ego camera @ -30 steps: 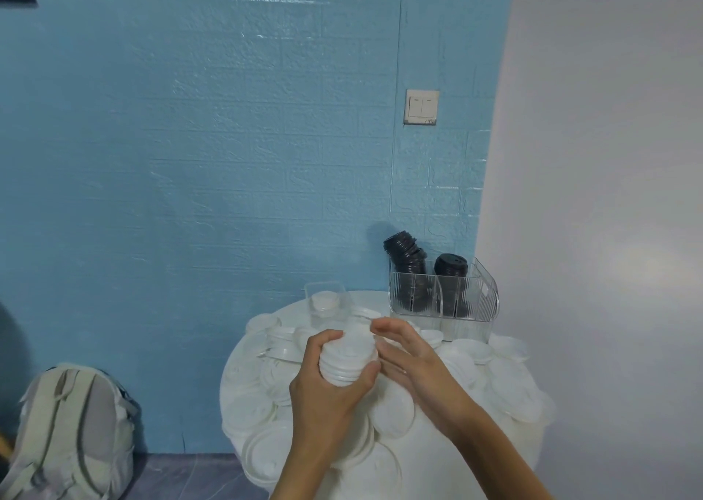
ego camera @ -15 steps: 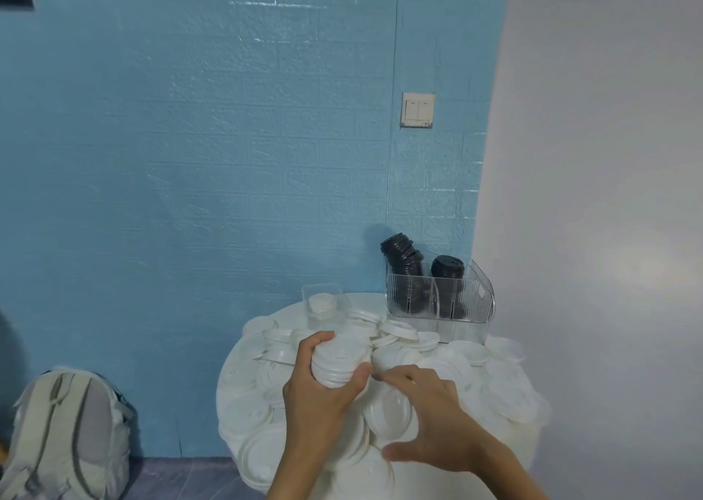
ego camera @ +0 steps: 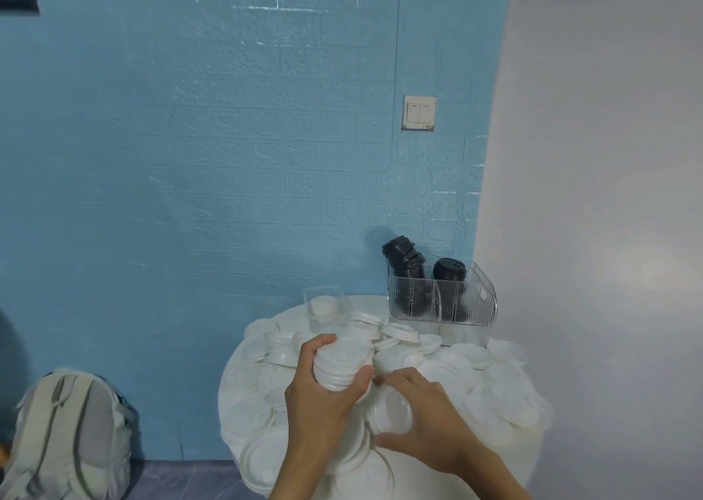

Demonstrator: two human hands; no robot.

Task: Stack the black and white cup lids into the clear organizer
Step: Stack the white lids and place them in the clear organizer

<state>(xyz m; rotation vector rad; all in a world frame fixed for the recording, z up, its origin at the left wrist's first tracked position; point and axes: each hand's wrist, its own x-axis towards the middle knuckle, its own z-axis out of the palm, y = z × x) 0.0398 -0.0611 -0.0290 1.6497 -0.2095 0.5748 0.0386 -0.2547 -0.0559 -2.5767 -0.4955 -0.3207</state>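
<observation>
Blue wall behind; round surface (ego camera: 243, 378) lower centre, strewn with white lids. Head view: left hand (ego camera: 323, 397) grips lid stack (ego camera: 342, 364); right hand (ego camera: 426, 419), raised a second ago, now pinches another lid (ego camera: 392, 412). Organizer (ego camera: 475, 302) right-centre holds black lids (ego camera: 409, 271). Gathering continues.

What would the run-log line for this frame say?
left hand: holds white lid stack | right hand: grasping loose white lid | clear organizer: black lids only

White lids (ego camera: 494, 393) lay scattered over the round bench (ego camera: 243, 385), some gathered into a short stack (ego camera: 342, 362) near its middle. The clear organizer (ego camera: 443, 302) stood upright at the bench's far right edge, two black lid stacks (ego camera: 409, 271) leaning inside.
</observation>
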